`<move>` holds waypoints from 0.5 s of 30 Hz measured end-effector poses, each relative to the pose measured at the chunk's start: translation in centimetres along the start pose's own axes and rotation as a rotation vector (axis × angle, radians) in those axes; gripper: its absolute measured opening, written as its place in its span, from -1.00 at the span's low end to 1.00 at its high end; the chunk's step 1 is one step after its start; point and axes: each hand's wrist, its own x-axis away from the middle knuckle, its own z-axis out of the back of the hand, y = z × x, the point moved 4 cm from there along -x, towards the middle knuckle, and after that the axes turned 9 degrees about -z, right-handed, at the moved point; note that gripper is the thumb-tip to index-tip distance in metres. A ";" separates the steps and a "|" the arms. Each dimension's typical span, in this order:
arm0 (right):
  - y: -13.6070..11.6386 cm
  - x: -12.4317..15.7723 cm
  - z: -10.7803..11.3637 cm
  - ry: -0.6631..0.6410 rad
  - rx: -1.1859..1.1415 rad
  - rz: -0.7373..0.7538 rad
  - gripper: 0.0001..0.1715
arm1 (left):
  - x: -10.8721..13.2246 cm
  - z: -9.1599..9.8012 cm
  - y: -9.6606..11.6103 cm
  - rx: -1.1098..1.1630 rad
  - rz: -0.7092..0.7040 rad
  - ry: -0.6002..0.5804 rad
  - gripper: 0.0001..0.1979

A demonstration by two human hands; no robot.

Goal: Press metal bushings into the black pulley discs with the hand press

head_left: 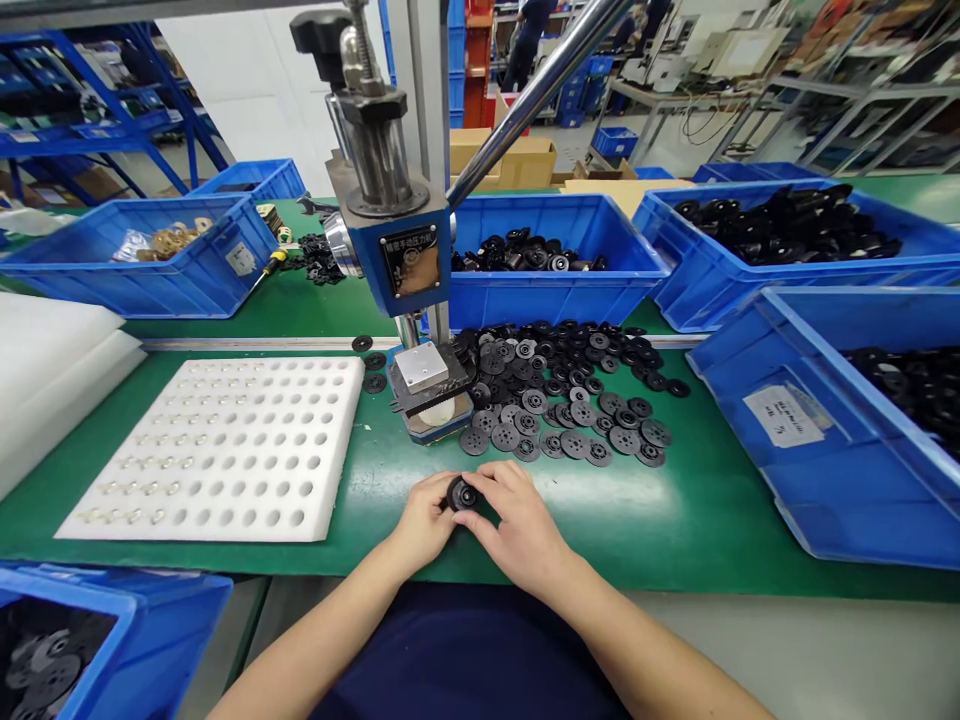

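Between my two hands, just above the green bench, is a round black plastic part (463, 494) with a raised hub at its middle. My left hand (424, 520) has its fingers closed on the part's left side. From the right, the thumb and fingertips of my right hand (517, 520) pinch the same part. Beyond my hands stands a blue hand press (412, 255) with a metal block (421, 367) on its base. A loose pile of black discs (574, 443) lies right of the press, close beyond my right hand.
A white foam tray (341, 440) with rows of holes, some holding small shiny pieces, lies at left. Blue bins (551, 300) of black parts stand behind and at right (750, 480). Another blue bin (172, 620) is at lower left. The press lever (536, 95) slants overhead.
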 end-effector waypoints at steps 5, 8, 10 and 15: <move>-0.1 0.2 0.0 0.039 0.044 0.002 -0.71 | 0.4 0.0 -0.5 -0.048 -0.020 0.025 -0.86; -0.2 0.5 -0.2 0.068 0.042 0.021 -0.71 | 0.5 0.0 -0.5 -0.076 -0.048 0.031 -0.84; -0.1 0.6 -0.5 0.091 0.029 0.044 -0.71 | 0.6 0.0 -0.4 -0.078 -0.074 0.026 -0.84; 0.5 0.8 -1.0 0.139 -0.010 0.074 -0.66 | 0.4 0.0 -0.3 -0.092 -0.090 0.046 -0.84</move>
